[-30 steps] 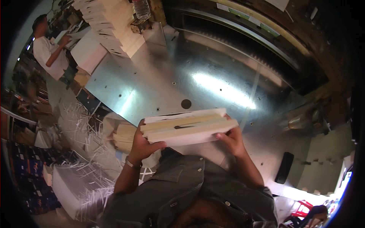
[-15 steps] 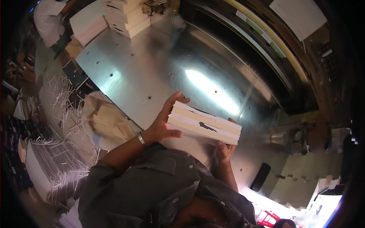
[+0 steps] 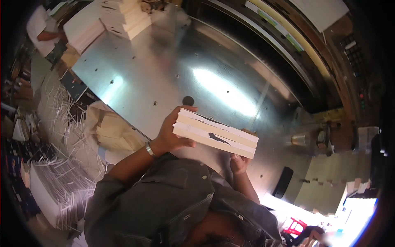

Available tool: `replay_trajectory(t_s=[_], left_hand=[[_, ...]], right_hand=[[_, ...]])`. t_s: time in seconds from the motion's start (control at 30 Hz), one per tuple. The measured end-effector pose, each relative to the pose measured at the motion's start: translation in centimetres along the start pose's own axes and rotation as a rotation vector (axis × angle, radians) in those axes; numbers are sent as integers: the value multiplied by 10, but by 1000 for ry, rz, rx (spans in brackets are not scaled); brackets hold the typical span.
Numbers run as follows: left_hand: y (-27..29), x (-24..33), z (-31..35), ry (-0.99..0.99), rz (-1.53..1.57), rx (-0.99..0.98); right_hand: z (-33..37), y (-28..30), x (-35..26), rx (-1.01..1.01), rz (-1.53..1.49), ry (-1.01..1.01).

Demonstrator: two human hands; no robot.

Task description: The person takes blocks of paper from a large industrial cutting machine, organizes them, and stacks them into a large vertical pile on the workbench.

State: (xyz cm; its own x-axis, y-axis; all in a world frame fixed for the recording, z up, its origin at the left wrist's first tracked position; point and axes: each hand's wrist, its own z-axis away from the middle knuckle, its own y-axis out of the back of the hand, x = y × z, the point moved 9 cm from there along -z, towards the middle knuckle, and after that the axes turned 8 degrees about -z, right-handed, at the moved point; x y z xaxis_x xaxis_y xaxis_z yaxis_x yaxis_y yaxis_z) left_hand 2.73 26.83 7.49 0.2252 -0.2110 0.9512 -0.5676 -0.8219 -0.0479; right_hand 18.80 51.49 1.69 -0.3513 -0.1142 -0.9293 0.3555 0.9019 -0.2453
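One chunky bundle of cream and white paper blocks (image 3: pixel 214 133) is up in front of the person's chest, over the near part of the metal bench (image 3: pixel 144 78); can't tell from here if its underside touches the metal. There's a jagged dark patch on the long side. The left hand (image 3: pixel 168 132) is gripping the left end, fingers over the far corner, thumb along the near side, with a silvery band (image 3: pixel 149 149) round the wrist. The right hand (image 3: pixel 239 164) has the other end, thumb pressed to the near lower edge and fingertips poking out behind.

Just past the left hand you've got a round dark hole (image 3: pixel 188 101) in the bench. Over to the right there's a black oblong thing (image 3: pixel 283 182), and at the far left end a tall pile of paper blocks (image 3: pixel 125 20) next to a big white stack (image 3: pixel 84 31). A co-worker (image 3: pixel 38 29) is beyond that. Down left, crumpled brown paper (image 3: pixel 117 133), and honestly the floor's littered with paper strips (image 3: pixel 57 99).
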Motion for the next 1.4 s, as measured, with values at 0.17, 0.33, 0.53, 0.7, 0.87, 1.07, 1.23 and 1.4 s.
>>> replay_trajectory(t_s=[0.17,0.33,0.53,0.7,0.87,1.07,1.23,1.4], left_hand=[[6,-10,9,-15,-73,-13],[15,-24,19,-23,-369,-161],[-6,-14,19,-249,-898,-431],[0,-25,20,-202,-907,-429],[13,-30,22,-99,-740,-330],[10,-7,9,1,-572,-342],[10,-22,15,-116,-748,-365],[39,-55,38,48,-489,-120]], right_hand=[[23,0,18,65,-61,-49],[-18,-29,-32,-91,280,68],[-28,-45,-26,-434,845,-27],[-25,-31,-16,-371,1018,-56],[-18,-33,-30,-294,1000,61],[-13,-24,-16,-295,881,49],[-4,-8,12,-325,996,43],[11,-9,32,-386,1104,111]])
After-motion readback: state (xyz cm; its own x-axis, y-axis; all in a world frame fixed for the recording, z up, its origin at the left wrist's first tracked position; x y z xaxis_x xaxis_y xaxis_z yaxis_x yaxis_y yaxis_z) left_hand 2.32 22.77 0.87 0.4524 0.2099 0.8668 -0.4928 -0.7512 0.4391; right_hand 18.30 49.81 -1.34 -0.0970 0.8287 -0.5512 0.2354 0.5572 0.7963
